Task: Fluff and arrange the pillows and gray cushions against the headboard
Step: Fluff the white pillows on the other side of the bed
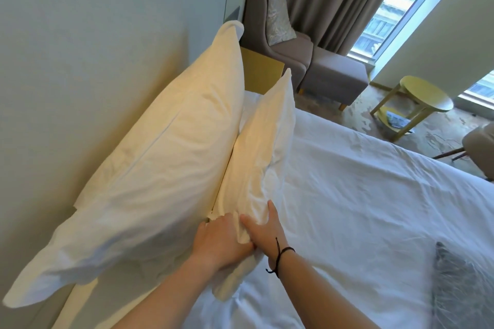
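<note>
Two hands, left and right, pinch front pillow; gray cushion on bed.

Two white pillows stand on the white bed sheet. A mottled gray cushion lies near the bed's right edge. The round side table is yellow.

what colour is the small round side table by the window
Yellow-green, seen in the head view: round side table.

gray armchair | brown curtain | yellow round table | window
</note>
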### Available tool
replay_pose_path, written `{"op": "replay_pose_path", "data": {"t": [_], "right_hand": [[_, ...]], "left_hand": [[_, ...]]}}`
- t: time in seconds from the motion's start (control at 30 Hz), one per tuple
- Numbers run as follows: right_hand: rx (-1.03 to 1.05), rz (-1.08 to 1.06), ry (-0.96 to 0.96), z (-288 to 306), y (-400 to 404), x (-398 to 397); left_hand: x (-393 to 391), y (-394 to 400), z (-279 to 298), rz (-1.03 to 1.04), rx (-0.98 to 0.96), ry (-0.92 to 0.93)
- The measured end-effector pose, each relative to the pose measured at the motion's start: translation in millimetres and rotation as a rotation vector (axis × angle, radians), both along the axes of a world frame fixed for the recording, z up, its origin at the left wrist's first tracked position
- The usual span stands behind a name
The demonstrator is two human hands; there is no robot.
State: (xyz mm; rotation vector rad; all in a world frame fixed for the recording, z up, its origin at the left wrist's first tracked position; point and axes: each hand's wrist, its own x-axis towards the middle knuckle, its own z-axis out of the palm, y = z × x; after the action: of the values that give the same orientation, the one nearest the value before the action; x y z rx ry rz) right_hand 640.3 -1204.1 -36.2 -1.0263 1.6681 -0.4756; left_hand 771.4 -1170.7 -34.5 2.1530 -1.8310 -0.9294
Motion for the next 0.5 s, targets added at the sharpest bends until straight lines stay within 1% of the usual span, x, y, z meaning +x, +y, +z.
{"op": "replay_pose_path", "data": {"t": [0.1, 0.2, 0.3, 0.33, 0.37, 0.47, 0.5], "right_hand": [[0.018, -0.004, 0.068, 2, 7, 1], [0.035, 0.009, 0.136, 3, 15, 3], [0.05, 0.012, 0.227, 5, 23, 5], [0.042, 0.0, 0.255, 6, 25, 6], [0.027, -0.013, 0.284, 8, 28, 7], [-0.044, -0.005, 0.368, 9, 34, 8], [-0.067, 0.011, 0.382, 8, 35, 8]], "left_hand": [[7, 8, -9, -0.03, -0.05, 0.035], [10, 22, -25, 0.039, -0.114, 0.21], [12, 28, -35, 0.185, -0.063, 0.49], [14, 28, -36, 0.245, -0.038, 0.552], [17, 27, -38, 0.288, -0.022, 0.59], [25, 23, -36, 0.339, 0.025, 0.625], [26, 21, -36, 0.353, 0.055, 0.675]]}}
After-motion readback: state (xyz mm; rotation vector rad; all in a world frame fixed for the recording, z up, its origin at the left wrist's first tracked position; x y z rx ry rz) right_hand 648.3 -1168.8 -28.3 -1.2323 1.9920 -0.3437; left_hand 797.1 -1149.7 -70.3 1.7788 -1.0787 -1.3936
